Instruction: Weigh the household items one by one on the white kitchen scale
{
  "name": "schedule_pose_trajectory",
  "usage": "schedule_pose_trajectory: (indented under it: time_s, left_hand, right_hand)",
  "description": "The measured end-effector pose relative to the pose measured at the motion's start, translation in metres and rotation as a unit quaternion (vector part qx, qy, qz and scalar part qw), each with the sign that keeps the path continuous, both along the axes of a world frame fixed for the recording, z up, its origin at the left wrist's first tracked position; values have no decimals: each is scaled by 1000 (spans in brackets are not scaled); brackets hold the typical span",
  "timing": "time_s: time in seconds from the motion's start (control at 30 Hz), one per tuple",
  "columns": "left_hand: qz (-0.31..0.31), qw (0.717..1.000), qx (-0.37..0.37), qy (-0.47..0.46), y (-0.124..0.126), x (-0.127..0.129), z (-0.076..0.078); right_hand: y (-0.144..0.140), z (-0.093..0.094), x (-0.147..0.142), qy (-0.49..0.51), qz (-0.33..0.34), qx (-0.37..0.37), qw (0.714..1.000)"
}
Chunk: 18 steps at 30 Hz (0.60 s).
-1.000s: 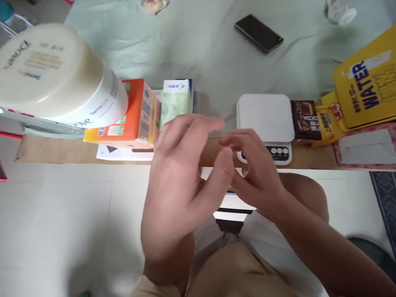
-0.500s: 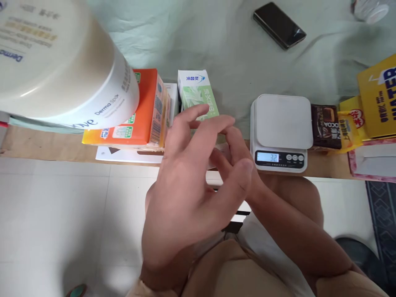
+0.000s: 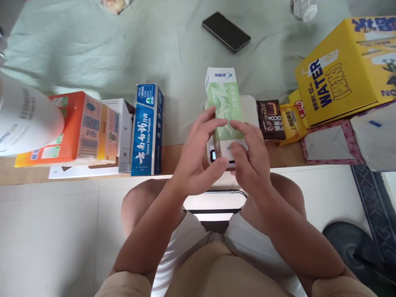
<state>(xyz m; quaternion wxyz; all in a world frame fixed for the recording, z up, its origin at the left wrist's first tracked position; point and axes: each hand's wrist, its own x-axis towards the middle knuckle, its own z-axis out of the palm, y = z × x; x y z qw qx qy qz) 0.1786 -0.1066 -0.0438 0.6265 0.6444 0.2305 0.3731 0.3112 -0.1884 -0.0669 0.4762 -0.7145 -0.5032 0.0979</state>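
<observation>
A green and white toothpaste box lies on top of the small white kitchen scale, covering most of it. My left hand grips the box's near left side, fingers on top and thumb by the scale's display. My right hand holds the near right end of the same box, fingers curled over it. Both hands sit at the table's wooden front edge.
A blue toothpaste box, a white carton and an orange box stand left, under a big white jar. Cocoa packet, yellow snack packet, yellow WATER box, pink-rimmed tray right. Phone behind.
The green box has gone from beside the orange box onto the scale, now held by both hands. The camera view swung left, revealing the blue toothpaste box.
</observation>
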Motion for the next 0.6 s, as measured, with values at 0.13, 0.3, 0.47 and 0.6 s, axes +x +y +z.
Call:
schedule_pose_trajectory:
  time_s: [0.13, 0.3, 0.47, 0.6]
  left_hand:
    - [-26, 999, 22, -33, -6, 17, -8]
    - [-52, 998, 19, -28, -2, 24, -22]
    - [-62, 997, 21, -45, 0, 25, -23]
    - [-73, 997, 7, -28, -3, 25, -20]
  right_hand:
    - [-2, 3, 11, -79, -37, 7, 996]
    - [-3, 4, 17, -127, -52, 1, 990]
    - [-1, 1, 16, -128, -53, -15, 990]
    - [2, -2, 14, -147, -53, -12, 988]
